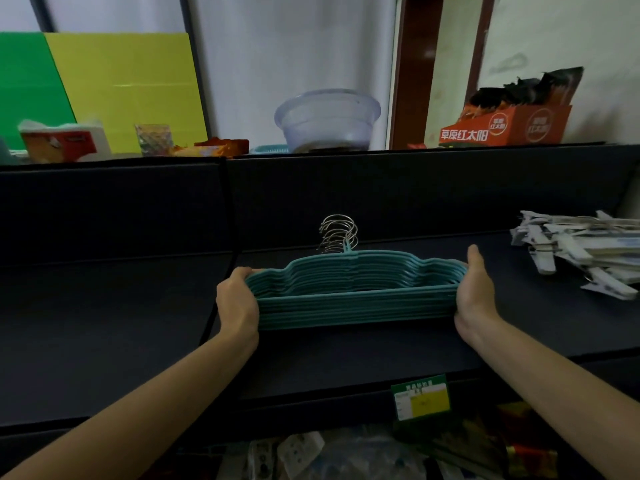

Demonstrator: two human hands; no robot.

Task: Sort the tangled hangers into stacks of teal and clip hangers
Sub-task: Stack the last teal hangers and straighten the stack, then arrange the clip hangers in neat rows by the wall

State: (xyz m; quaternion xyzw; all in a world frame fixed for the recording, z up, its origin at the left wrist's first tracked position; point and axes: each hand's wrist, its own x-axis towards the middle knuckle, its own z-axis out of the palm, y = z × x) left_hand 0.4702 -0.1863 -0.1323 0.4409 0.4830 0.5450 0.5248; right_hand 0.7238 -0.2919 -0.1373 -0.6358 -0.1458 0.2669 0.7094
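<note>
Left hand (pixel 239 299) and right hand (pixel 474 289) clasp the teal hangers (pixel 353 296) by their ends; white clip hangers (pixel 581 251), seemingly stacked, lie at two o'clock.

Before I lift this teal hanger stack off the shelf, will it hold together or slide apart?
The teal hanger stack will probably lift as one while the left hand and right hand squeeze its ends. The thin frames look stiff and light. Loosen the squeeze and the layers may fan out, since only the bunched metal hooks align them.

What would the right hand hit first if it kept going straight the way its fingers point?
Probably the dark back panel; the right hand points away from the camera alongside the teal hangers, though depth is unclear.
</note>
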